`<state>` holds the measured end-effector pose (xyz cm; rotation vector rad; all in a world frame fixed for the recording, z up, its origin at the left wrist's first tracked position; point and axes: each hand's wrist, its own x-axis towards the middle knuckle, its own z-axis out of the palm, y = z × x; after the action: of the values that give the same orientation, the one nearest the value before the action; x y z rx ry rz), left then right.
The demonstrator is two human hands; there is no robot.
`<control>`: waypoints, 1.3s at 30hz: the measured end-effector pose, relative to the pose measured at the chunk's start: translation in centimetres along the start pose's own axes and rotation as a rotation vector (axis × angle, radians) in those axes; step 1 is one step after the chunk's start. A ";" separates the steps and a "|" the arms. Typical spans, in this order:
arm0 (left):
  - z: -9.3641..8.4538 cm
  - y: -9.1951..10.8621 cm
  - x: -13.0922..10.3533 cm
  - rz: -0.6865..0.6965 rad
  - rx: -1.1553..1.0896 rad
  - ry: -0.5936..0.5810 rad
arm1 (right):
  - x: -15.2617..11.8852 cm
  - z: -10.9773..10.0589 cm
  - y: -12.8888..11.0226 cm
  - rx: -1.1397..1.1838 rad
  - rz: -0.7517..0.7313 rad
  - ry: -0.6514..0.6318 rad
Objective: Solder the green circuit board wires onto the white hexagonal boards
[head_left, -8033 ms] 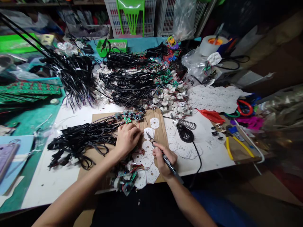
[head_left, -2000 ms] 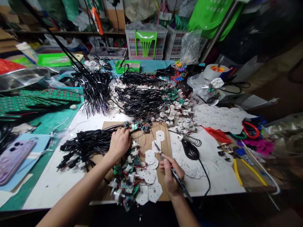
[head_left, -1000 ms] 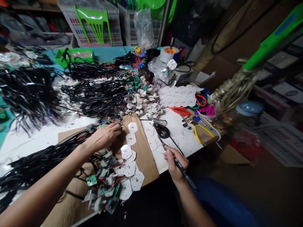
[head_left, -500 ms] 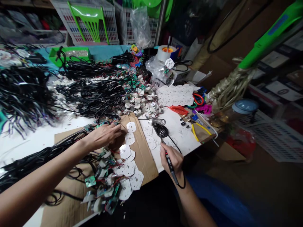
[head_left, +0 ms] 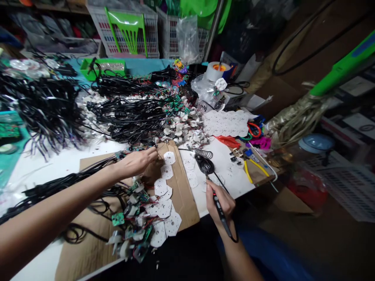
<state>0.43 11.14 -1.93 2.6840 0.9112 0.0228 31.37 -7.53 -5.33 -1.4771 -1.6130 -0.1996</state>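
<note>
My right hand [head_left: 221,201] is closed round a black soldering iron [head_left: 220,212], its tip pointing at the black iron stand [head_left: 206,164] with a coiled spring [head_left: 204,153]. My left hand [head_left: 140,160] reaches over the cardboard [head_left: 183,195], fingers pinched beside the row of white hexagonal plates; what they hold is too small to make out. Below it lie small green circuit boards [head_left: 118,219] with white parts and thin red wires. A white plate [head_left: 169,158] sits just right of my left fingertips. Black cables [head_left: 70,177] run under my left forearm.
Behind are heaps of black cables [head_left: 131,117] and white parts, a green tray [head_left: 84,69] and a sheet of joined white plates [head_left: 225,123]. Yellow-handled pliers [head_left: 248,171] lie at the right table edge. A green-handled object [head_left: 336,74] stands at the right.
The whole view has shifted, so things appear further right. My left hand has moved slightly toward the white plates, its fingers still together. My right hand keeps hold of the iron near the stand.
</note>
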 end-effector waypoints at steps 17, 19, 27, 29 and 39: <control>3.0 3.6 -0.6 -0.299 -0.401 0.198 | 0.6 2.7 -3.5 0.280 0.108 -0.065; 3.2 4.1 -1.0 -0.366 -0.379 0.182 | 0.3 3.0 -4.3 0.353 0.167 -0.095; 4.3 6.1 -1.5 -0.503 -0.250 0.249 | -0.4 4.6 -6.9 0.454 0.398 -0.224; 4.6 6.1 -1.4 -0.531 -0.225 0.240 | -0.4 5.1 -7.0 0.466 0.406 -0.236; 4.9 6.1 -1.3 -0.545 -0.206 0.227 | -0.9 6.1 -6.7 0.536 0.409 -0.302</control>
<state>3.54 4.35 -4.69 2.1970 1.5862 0.2880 22.48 -6.04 -6.49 -1.4060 -1.3984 0.6651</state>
